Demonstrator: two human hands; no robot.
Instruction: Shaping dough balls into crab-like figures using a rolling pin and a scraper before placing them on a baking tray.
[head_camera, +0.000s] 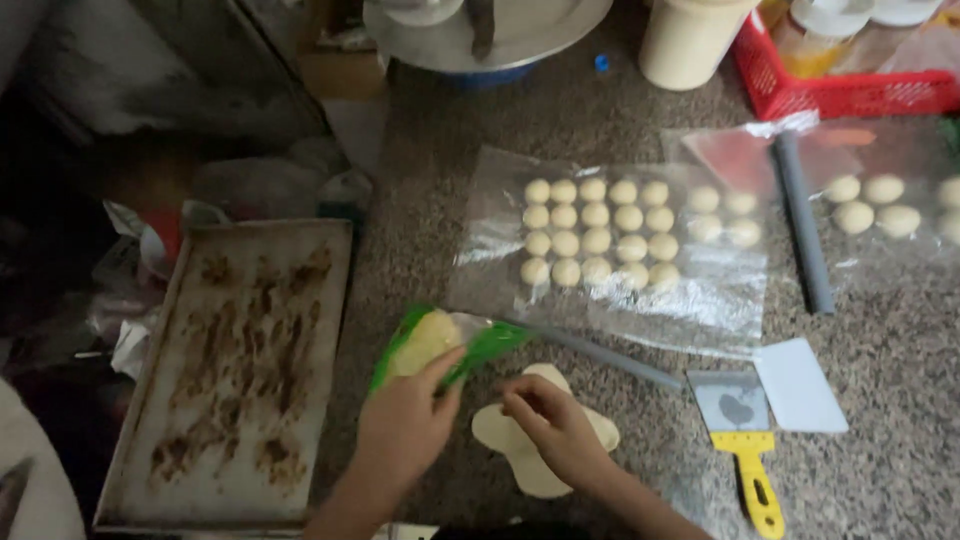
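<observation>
My left hand (405, 425) grips a green plastic bag (490, 343) with a pale yellow lump of dough (425, 342) inside it, held just above the speckled stone counter (420, 250). My right hand (550, 420) rests fingers-down on flat rolled-out pieces of pale dough (530, 470) lying on the counter in front of me. A thin grey rolling rod (610, 358) lies just beyond my right hand.
A dirty metal baking tray (240, 370) lies at the left. Several small dough balls (598, 232) sit in rows on clear plastic sheets, more dough balls (870, 205) at the right beside a grey rod (803, 222). A yellow-handled scraper (745, 440), white card (798, 385), red basket (840, 90) and cream jar (690, 40) stand about.
</observation>
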